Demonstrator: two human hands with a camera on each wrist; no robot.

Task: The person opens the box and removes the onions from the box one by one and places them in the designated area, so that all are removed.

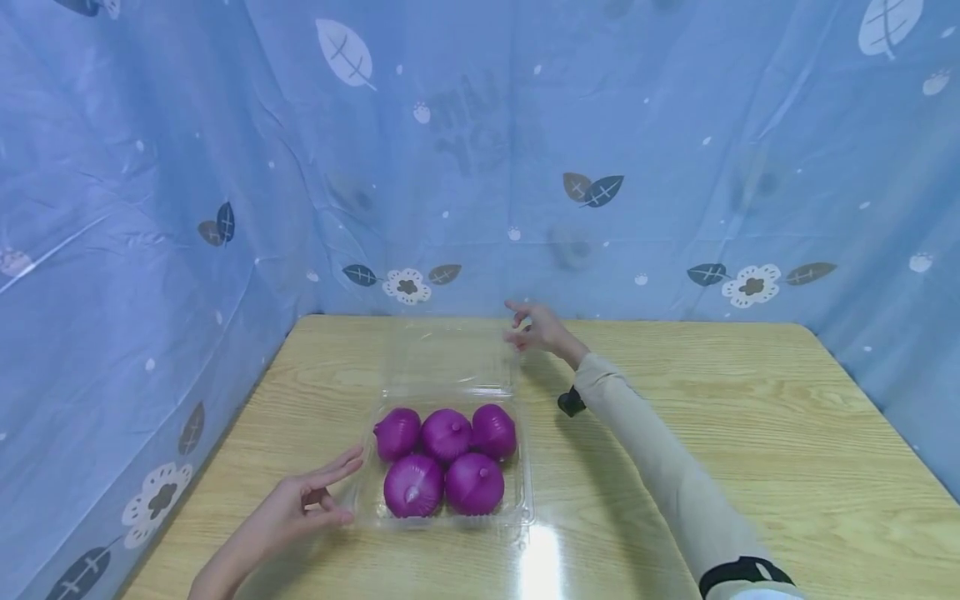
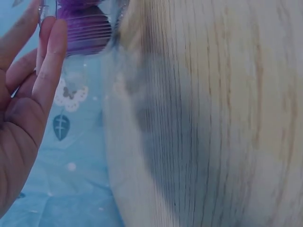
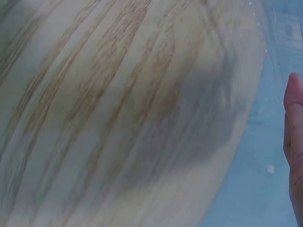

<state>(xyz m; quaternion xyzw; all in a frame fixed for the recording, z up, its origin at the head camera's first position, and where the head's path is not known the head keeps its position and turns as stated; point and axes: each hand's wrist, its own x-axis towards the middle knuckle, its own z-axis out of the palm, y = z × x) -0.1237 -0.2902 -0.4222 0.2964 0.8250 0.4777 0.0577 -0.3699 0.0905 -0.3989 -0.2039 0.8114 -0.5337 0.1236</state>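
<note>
A clear plastic clamshell box (image 1: pixel 525 492) stands on the table with several purple onions (image 1: pixel 475 483) in its base. Its see-through lid (image 1: pixel 450 354) is raised at the far side. Beside the box's left wall is my left hand (image 1: pixel 311 500), its fingers extended toward the wall. The left wrist view shows its fingertips (image 2: pixel 57 30) at the box's side, with a purple onion (image 2: pixel 87 30) behind the ribbed plastic. My right hand (image 1: pixel 543 329) is at the lid's right edge, index finger stretched out. In the right wrist view only part of that hand (image 3: pixel 296 123) shows, near the clear lid.
The wood-grain table (image 1: pixel 697 400) extends to the right of the box. A blue patterned curtain (image 1: pixel 480 167) hangs behind and along the left side. A small black device (image 1: pixel 572 402) is under the right wrist, and a black band (image 1: pixel 742 573) circles the right sleeve.
</note>
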